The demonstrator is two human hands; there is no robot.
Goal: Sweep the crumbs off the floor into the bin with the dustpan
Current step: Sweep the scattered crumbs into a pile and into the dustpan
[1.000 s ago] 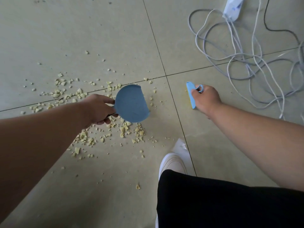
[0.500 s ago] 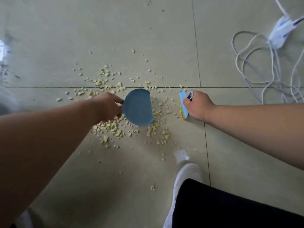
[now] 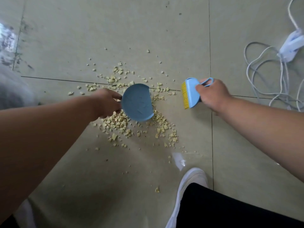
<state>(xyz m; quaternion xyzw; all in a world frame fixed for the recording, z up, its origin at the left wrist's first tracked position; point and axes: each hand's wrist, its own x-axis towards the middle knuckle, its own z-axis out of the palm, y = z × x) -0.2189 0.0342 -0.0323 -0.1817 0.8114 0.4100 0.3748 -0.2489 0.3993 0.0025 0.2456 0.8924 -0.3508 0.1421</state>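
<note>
Pale yellow crumbs (image 3: pixel 122 122) lie scattered over the beige floor tiles, thickest in the middle of the view. My left hand (image 3: pixel 105 102) grips the handle of a small round blue dustpan (image 3: pixel 137 102), which sits over the crumb pile with its straight edge facing right. To the right of the pile, my right hand (image 3: pixel 212 94) holds a small blue brush (image 3: pixel 191 92) with yellow bristles pointing left toward the dustpan. A gap with a few crumbs separates brush and pan. No bin can be clearly made out.
A tangle of white cables (image 3: pixel 269 79) and a white power strip (image 3: pixel 292 45) lie at the right edge. My white shoe (image 3: pixel 190 183) and black trouser leg (image 3: pixel 222 208) stand at the bottom right. A blurred pale shape (image 3: pixel 9 89) sits at the left edge.
The view has shifted so the cables slid right. The brush has tipped, showing its yellow bristles, and sits farther from the dustpan. The dustpan stays over the pile.
</note>
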